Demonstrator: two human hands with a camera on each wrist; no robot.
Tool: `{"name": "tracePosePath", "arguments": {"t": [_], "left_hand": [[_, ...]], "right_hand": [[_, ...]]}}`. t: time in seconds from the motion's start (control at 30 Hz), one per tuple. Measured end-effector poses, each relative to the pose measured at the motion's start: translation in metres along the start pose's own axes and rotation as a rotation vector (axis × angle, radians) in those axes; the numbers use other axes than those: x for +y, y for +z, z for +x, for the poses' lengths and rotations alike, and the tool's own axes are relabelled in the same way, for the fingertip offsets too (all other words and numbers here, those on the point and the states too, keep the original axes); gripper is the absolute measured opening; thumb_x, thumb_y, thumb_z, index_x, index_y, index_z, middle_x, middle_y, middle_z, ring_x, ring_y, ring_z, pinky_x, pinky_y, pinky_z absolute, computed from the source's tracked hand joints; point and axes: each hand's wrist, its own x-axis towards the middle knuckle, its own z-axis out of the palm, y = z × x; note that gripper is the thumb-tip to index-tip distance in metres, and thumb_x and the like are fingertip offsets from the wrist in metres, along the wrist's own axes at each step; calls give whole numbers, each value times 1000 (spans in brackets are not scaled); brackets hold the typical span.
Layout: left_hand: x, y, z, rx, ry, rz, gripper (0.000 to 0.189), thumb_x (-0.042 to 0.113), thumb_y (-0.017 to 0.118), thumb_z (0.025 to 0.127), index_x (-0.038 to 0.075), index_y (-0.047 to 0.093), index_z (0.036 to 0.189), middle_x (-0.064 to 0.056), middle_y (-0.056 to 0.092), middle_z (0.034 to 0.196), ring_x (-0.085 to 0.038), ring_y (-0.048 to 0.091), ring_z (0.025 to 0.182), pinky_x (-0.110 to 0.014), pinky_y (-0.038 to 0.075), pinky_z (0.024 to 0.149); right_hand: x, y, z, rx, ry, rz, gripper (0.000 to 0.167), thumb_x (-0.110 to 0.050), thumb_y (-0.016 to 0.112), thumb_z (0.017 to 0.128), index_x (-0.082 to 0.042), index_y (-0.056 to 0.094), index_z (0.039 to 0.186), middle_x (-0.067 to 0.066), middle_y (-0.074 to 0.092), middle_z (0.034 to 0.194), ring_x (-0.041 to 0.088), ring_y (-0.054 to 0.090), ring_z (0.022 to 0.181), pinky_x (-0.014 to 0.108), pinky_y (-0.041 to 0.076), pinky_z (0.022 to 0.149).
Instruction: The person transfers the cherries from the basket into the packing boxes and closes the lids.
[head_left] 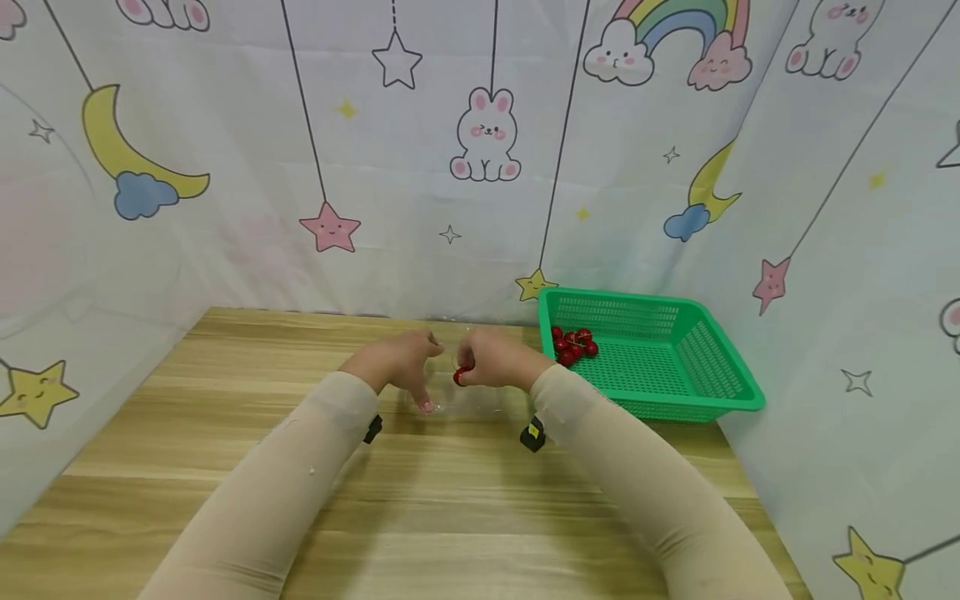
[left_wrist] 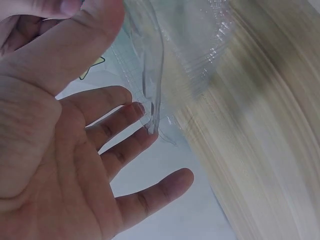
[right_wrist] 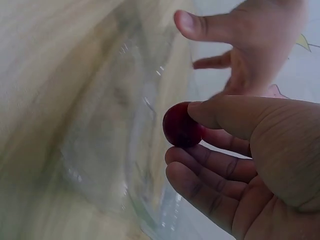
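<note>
My right hand (head_left: 501,358) pinches a dark red cherry (right_wrist: 180,126) between thumb and fingertips, above a clear plastic container (right_wrist: 100,135) on the table. My left hand (head_left: 401,362) is at the container's left side with its fingers spread and loosely bent, some fingertips right at the clear plastic edge (left_wrist: 152,75) in the left wrist view. From the head, the container is hard to see through and partly hidden by both hands.
To the right stands a green plastic basket (head_left: 720,342) with several red cherries (head_left: 573,346) in its left end. A white printed curtain (head_left: 405,183) rises behind and beside the wooden table (head_left: 450,517).
</note>
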Motion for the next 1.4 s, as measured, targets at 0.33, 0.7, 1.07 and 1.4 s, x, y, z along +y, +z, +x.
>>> {"name": "tracePosePath", "arguments": {"t": [0.33,0.7,1.07,1.4], "left_hand": [[1,0,-1,22,34,11,112,37,108,79,3,52,170,-18,46,176,-43,51,160,-60,52,126],[3,-2,-5,23,40,22,115,39,108,79,4,49,172,-18,43,179,-44,46,164,-62,50,128],[1,1,1,11,12,-23,114,37,108,79,6,49,172,-21,35,184,-46,43,166,-64,48,129],[4,-1,-2,-13,-24,-20,116,35,106,81,8,44,175,-18,36,183,-44,46,164,-63,49,128]], "right_hand": [[-10,31,15,-65,-88,71,6,-22,83,106,-16,84,104,-5,80,96,9,69,83,30,61,81],[-5,42,26,-129,-141,171,11,-19,78,108,-15,88,112,-1,86,108,6,74,87,26,63,82],[-1,23,11,-167,-80,291,16,-18,75,110,-8,83,118,5,84,112,25,81,96,30,67,82],[19,-44,-19,-99,61,264,22,-28,72,114,-11,80,125,8,81,126,34,81,113,44,70,95]]}}
